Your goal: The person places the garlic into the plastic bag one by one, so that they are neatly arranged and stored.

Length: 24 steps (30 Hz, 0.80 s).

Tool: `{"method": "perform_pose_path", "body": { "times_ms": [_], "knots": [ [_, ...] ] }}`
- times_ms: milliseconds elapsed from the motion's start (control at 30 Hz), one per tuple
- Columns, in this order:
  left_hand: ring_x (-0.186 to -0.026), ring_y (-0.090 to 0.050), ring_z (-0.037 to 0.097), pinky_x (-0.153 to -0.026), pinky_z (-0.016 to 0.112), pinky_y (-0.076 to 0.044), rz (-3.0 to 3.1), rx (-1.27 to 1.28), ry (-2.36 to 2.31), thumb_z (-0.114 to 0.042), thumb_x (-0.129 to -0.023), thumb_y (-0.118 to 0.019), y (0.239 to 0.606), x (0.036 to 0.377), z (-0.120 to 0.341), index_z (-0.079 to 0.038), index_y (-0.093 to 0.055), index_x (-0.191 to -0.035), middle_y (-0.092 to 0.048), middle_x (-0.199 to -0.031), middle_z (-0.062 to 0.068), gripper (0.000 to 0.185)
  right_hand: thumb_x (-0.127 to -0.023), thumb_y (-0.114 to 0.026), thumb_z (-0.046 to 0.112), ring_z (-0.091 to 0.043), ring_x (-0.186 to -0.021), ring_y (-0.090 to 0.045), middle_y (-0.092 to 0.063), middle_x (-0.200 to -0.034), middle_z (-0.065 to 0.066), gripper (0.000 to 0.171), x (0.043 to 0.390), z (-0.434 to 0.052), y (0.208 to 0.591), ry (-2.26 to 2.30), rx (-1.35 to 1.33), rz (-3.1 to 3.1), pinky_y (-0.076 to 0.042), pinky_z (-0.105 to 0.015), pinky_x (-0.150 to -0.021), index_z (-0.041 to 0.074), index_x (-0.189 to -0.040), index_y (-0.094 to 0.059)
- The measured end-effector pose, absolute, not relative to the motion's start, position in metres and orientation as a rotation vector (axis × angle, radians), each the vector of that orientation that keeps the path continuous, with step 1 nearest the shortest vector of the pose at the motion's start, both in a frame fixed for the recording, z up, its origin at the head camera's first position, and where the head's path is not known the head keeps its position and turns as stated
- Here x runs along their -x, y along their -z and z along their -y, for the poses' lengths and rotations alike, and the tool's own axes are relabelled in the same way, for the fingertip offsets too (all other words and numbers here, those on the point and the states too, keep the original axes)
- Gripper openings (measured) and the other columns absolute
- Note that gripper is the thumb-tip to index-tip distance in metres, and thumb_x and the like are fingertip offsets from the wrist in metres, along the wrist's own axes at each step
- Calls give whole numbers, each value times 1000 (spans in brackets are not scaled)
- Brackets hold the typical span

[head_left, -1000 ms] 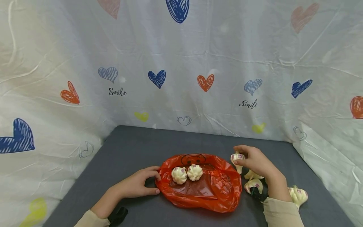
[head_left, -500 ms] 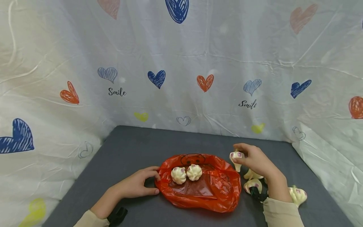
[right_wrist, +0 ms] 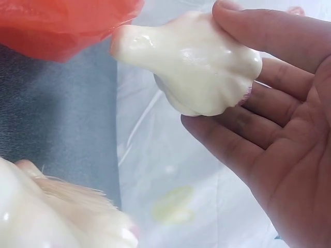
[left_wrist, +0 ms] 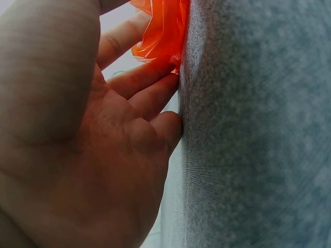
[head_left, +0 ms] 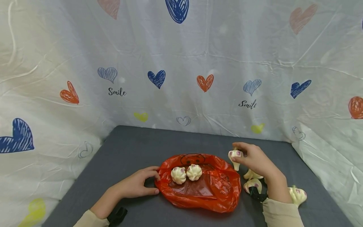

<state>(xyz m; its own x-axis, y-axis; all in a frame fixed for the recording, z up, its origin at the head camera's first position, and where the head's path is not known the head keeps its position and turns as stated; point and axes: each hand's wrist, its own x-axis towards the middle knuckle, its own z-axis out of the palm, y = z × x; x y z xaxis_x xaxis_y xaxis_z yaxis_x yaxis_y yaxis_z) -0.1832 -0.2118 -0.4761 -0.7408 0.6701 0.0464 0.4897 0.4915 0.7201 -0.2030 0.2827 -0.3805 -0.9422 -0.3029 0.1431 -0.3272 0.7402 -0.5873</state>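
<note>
Garlic bulb (right_wrist: 57, 217) blurred, cut off at bottom edge — right wrist cam.

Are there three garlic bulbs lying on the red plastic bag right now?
No, only two garlic bulbs lie on the red plastic bag; a third garlic bulb is held by the right hand beside it.

We sit in a makeshift recording booth rather than a lived-in room: a wrinkled white cloth backdrop (head_left: 198, 56) printed with hearts and the word "Smile" walls in a small grey felt-covered tabletop (head_left: 136, 148) on three sides, hiding any surroundings.
</note>
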Motion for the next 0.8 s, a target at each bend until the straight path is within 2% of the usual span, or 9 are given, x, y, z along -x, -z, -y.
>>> {"method": "perform_pose_path", "body": {
  "times_ms": [233, 800],
  "knots": [
    [-152, -47, 40, -117, 66, -42, -2497, -997, -1092, -48, -100, -80, 475, 182, 212, -35, -70, -115, -48, -166, 9, 22, -102, -81, 31, -43, -130, -66, -68, -144, -19, 60, 199, -282, 377, -1032, -517, 2876, -56, -60, -103, 3, -151, -61],
    [-152, -47, 39, -117, 65, -42, -2503, -987, -1085, -49, -100, -80, 476, 183, 212, -35, -70, -116, -49, -165, 8, 23, -102, -81, 26, -44, -130, -66, -69, -143, -20, 56, 195, -271, 375, -1055, -604, 2839, -55, -62, -103, 4, -150, -63]
  ]
}}
